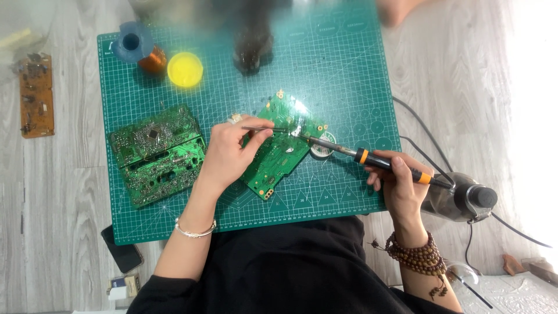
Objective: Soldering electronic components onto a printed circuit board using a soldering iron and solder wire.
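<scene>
Fingers [247, 139] of the left hand [229, 154] pinch thin tweezers [264, 129], tips on the green circuit board [279, 148] lying mid-mat on the desk [70, 174]. The right hand [401, 183] grips a soldering iron [372, 160] near the mat's right edge, its tip touching the same board.

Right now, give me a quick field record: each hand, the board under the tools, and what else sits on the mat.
left hand: holds tweezers, tips on the board
right hand: grips soldering iron, tip at the tweezer tips
worked board: green circuit board, tilted, mid-mat
other boards: green stack, left side of the mat
mat: green cutting mat with grid
far edge: wire spool, yellow tin
</scene>
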